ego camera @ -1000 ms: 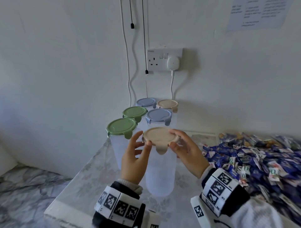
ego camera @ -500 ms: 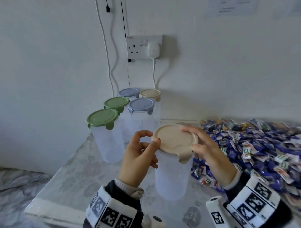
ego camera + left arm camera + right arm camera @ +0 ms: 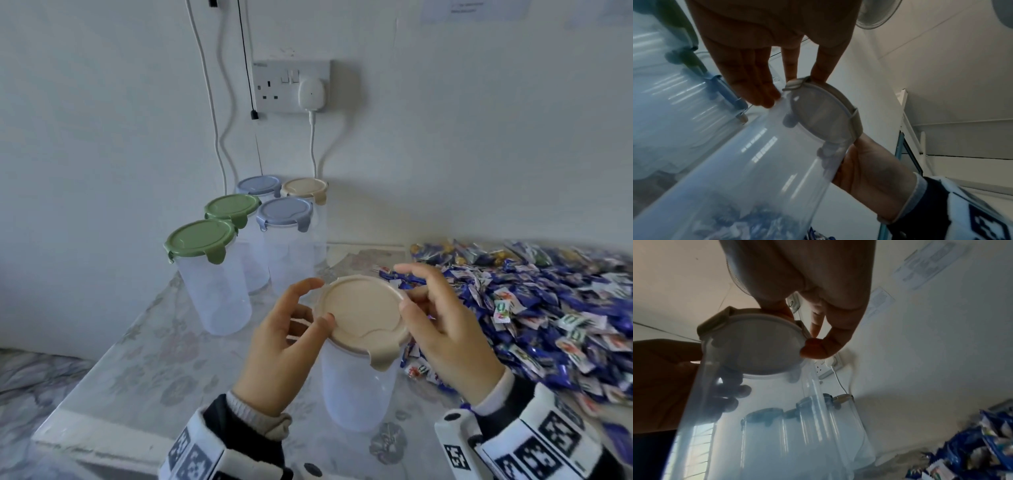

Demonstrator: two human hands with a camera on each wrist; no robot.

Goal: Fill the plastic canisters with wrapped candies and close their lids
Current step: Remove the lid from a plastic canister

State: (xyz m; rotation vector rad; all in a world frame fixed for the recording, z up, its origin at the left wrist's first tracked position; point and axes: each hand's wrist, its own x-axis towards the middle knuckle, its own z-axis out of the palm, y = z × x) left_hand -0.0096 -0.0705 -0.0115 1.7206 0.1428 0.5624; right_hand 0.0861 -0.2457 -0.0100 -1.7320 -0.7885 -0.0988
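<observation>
White wall behind; beside the candy pile (image 3: 534, 301), left hand (image 3: 284, 346) and right hand (image 3: 442, 329) pinch the beige lid (image 3: 363, 315): release each clip evenly before lifting.

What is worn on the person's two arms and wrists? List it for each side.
Left hand: bare, no rings visible; a pale ribbed cuff under a dark sleeve, with a white wrist band printed with black square markers. Right hand: bare; a white cuff, dark sleeve and a like marker band.
</observation>
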